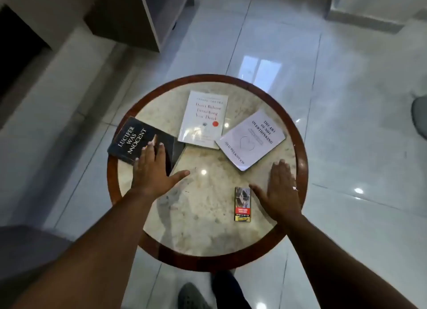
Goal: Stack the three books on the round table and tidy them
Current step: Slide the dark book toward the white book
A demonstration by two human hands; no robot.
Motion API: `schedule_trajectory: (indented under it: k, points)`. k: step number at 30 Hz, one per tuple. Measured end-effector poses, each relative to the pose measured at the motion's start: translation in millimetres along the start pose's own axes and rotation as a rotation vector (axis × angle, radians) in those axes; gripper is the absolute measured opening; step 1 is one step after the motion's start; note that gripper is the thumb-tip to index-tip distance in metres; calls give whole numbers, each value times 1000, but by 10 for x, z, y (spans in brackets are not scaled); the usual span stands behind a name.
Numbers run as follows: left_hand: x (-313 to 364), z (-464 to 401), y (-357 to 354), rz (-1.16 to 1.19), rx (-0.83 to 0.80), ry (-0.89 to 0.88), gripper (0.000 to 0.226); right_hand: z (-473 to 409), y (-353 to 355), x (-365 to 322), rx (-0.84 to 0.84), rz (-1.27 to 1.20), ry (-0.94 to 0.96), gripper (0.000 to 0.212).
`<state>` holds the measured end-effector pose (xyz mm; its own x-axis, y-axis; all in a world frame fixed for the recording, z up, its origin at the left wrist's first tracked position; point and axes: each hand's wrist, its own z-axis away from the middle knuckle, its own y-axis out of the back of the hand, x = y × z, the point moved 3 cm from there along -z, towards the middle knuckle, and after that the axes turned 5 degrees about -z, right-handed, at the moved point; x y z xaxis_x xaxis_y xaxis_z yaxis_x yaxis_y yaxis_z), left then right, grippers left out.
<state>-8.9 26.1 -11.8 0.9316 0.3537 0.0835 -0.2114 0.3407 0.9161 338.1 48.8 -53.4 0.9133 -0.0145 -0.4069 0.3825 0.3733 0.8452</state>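
The round marble surface (208,204) carries three books lying flat and apart, unstacked. The black book (129,142) lies at the left edge, partly over the wooden rim. The white book with a red dot (203,117) lies toward the far edge, and the white book with a heart outline (251,139) toward the right edge, their near corners meeting. My left grip (151,170) is spread, fingers straight on the black book's near corner. My right grip (280,188) is spread flat near the right edge, just beside a small pack (242,203).
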Motion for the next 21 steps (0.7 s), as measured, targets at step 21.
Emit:
schedule_trajectory:
  k: [21]
  points:
    - [-520,-520,-203,-124,-32,-183,106,-43,-446,246,228,138,20,93]
